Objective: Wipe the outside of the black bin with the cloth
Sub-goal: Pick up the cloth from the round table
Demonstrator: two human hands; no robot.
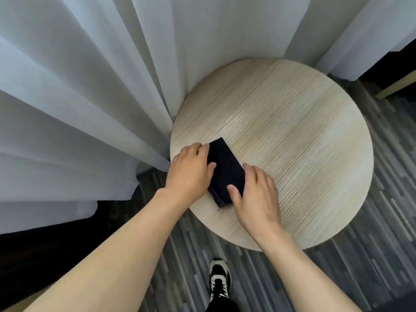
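Note:
A dark folded cloth [225, 167] lies on the left part of a round light-wood table [292, 131]. My left hand [191, 170] rests on the cloth's left edge, thumb on top and fingers curled at its far corner. My right hand [254, 194] touches the cloth's right near edge, thumb pressed on its top and fingers spread along its side. The cloth stays flat on the table between both hands. No black bin shows in this view.
White sheer curtains [90, 86] hang at the left and behind the table, touching its edge. Striped grey carpet [371, 244] covers the floor. My shoe [219, 275] stands below the table's near edge. A wooden furniture edge [398, 86] sits at far right.

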